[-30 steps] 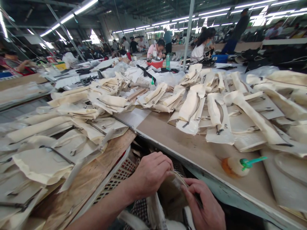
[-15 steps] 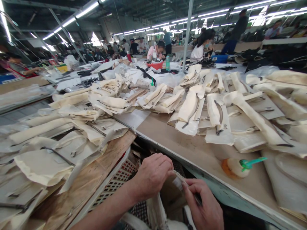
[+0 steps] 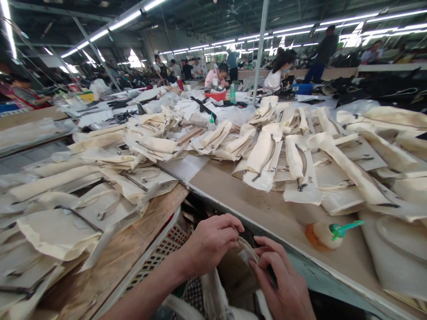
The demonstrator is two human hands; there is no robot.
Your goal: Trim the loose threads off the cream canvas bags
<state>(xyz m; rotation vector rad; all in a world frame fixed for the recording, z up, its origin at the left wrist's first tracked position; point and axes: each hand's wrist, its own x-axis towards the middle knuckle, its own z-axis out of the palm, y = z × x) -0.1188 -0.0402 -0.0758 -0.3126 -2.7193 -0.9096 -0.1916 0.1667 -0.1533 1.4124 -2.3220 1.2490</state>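
An unfinished cream fabric bag piece (image 3: 233, 271) lies over my lap, its stitched upper edge raised between my hands. My left hand (image 3: 213, 242) is closed on the left end of that edge, fingertips pinched together. At the right side of the same edge, my right hand (image 3: 283, 278) has its thumb against the fabric and its fingers curled over, the index finger lifted somewhat. A small pale patch shows on the inside of the piece near the right fingertips. The lower part of the piece is cut off by the frame.
Cream zippered pieces (image 3: 263, 155) are heaped along the brown-topped table (image 3: 216, 180). More lie on the wooden board (image 3: 160, 213) at left, above a white plastic basket (image 3: 147, 264). A glue bottle with a green nozzle (image 3: 325, 234) stands at right. Co-workers (image 3: 216, 78) sit and stand farther back.
My right hand has loosened its pinch, with the index finger rising off the edge. My left hand stays on the fabric edge, nearly in place. The view has shifted slightly.
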